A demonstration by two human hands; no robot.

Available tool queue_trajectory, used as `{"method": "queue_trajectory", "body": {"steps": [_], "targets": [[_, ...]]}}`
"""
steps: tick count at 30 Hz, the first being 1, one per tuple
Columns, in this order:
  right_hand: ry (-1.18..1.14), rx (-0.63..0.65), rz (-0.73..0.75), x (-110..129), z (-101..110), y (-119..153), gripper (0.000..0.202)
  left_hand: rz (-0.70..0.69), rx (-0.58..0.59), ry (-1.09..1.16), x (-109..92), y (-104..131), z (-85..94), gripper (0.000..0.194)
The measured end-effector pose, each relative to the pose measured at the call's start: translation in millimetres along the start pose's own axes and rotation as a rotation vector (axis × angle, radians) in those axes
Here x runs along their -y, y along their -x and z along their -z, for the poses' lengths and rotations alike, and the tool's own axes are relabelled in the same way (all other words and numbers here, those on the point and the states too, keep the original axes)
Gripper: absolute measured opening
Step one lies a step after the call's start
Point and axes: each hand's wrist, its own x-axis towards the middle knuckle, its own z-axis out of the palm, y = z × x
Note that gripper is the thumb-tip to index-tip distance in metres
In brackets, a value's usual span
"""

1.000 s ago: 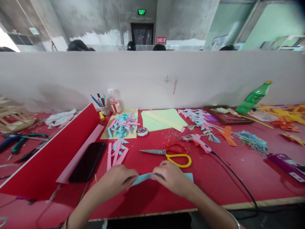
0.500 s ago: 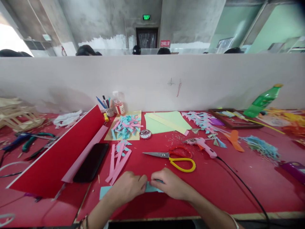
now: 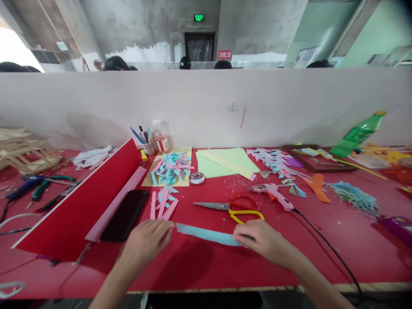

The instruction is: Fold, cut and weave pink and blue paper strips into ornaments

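Observation:
A light blue paper strip [image 3: 207,235] stretches above the red tabletop, its right end pinched in my right hand [image 3: 265,241]. A slim dark item, too small to name, also shows between those fingers. At the strip's left end is my left hand [image 3: 148,238], its fingers loosely curled and slightly apart; the strip's end shows just beyond the fingertips. Behind the strip lie scissors [image 3: 212,206] with one red and one yellow handle loop, close to my right hand. Pink paper strips [image 3: 164,204] and blue scraps lie just beyond my left hand.
A black phone [image 3: 125,214] and a leaning red board [image 3: 86,201] stand left. Farther back are a pile of cut paper [image 3: 172,167], pale green sheets [image 3: 222,167] and a round tin [image 3: 196,178]. Right are a pink glue gun [image 3: 277,195], its cord, and a green bottle [image 3: 358,135].
My hands have moved apart and up from the table's front, left hand leftward, right hand rightward. The blue strip, earlier mostly under both hands, now shows between them, lifted.

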Motion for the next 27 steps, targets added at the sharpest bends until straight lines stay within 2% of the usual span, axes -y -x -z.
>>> {"method": "queue_trajectory", "body": {"steps": [1,3,4,5,7,11,16,20,27], "targets": [[0.037,0.016,0.047,5,-3,-3,0.034,-0.034,-0.026,0.065,-15,-8,1.1,0.022],[0.103,0.023,0.121,13,-9,-10,0.035,-0.102,0.06,0.192,-43,-23,0.4,0.03],[0.137,0.01,0.149,16,-11,-13,0.034,-0.132,0.105,0.252,-54,-30,-1.2,0.023],[0.172,-0.017,0.174,19,-13,-16,0.033,-0.147,0.149,0.286,-62,-36,-3.6,0.017],[0.247,-0.101,0.221,21,-14,-20,0.026,-0.126,0.201,0.326,-69,-44,-9.1,0.025],[0.347,-0.256,0.302,22,-21,-26,0.016,-0.096,0.234,0.437,-65,-47,-15.2,0.03],[0.315,-0.371,0.351,15,-31,-35,0.014,-0.086,0.251,0.528,-60,-47,-13.4,0.029],[0.298,-0.403,0.269,-1,-28,-31,0.015,-0.024,0.279,0.565,-44,-44,-10.3,0.032],[0.352,-0.418,0.073,-41,-12,-1,0.018,0.017,0.285,0.529,-12,-28,-7.8,0.037]]}}
